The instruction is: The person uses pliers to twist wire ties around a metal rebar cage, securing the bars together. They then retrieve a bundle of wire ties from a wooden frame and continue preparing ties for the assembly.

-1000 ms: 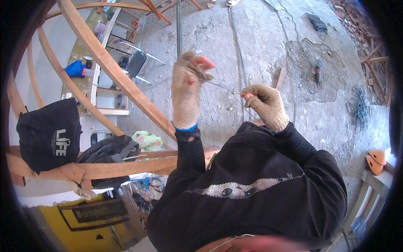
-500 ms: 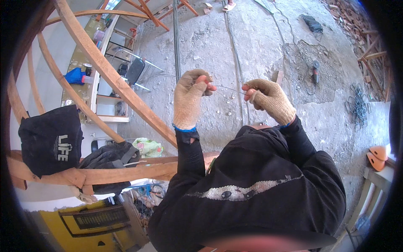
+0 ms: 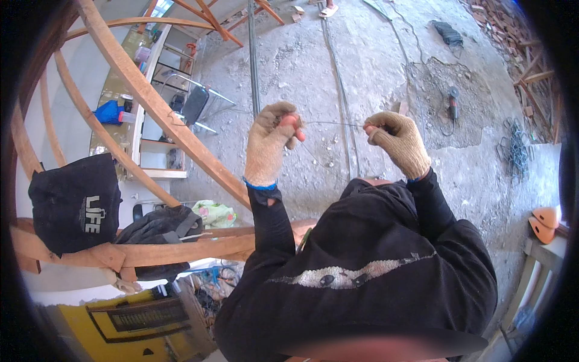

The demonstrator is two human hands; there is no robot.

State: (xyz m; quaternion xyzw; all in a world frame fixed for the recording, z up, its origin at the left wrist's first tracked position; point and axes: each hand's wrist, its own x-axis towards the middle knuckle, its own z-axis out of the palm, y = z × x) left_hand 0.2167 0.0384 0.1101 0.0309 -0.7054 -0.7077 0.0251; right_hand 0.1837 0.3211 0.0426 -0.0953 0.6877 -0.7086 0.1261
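I look down from a height over a concrete floor. My left hand [image 3: 269, 142], in a tan knit glove with orange fingertips, pinches one end of a thin steel wire [image 3: 332, 123]. My right hand [image 3: 397, 140], in the same kind of glove, is closed on the wire's other end. The wire runs taut and nearly level between the two hands, with a second strand hanging down from the left hand. Black sleeves cover both forearms.
Curved wooden beams [image 3: 151, 102] cross on the left, with a black bag [image 3: 75, 202] and dark clothing [image 3: 160, 226] hung on them. Far below lie a long metal pipe [image 3: 253, 54], cables [image 3: 341, 90], an angle grinder [image 3: 453, 102], a wire bundle [image 3: 515, 151] and brick rubble [image 3: 500, 30].
Both hands have come lower and slightly apart. The wire between them is now drawn out straight and level.
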